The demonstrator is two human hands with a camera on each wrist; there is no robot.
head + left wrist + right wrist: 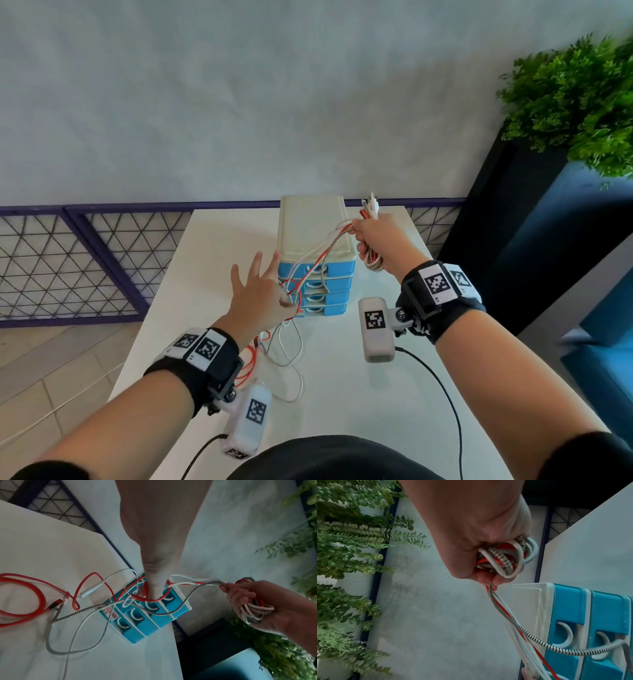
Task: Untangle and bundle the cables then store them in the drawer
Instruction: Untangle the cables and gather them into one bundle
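Red, white and metal-braided cables are tangled together. My right hand [380, 240] is raised beside the drawer unit's top and grips a coiled bundle of them [373, 262] [505, 558], with plug ends sticking out above the fist. From there the strands run left across the blue drawer unit [315, 233] [150, 626] to my left hand [255, 291], which has its fingers spread. A red loop [150, 599] lies hooked round one straight finger. Loose lengths [284, 359] trail on the white table [342, 394]. All drawer fronts look closed.
A leafy plant [582, 102] stands on a dark planter [513, 240] right of the table. A purple mesh railing [85, 257] runs behind the table, below a grey wall. The drawer unit stands near the table's far edge.
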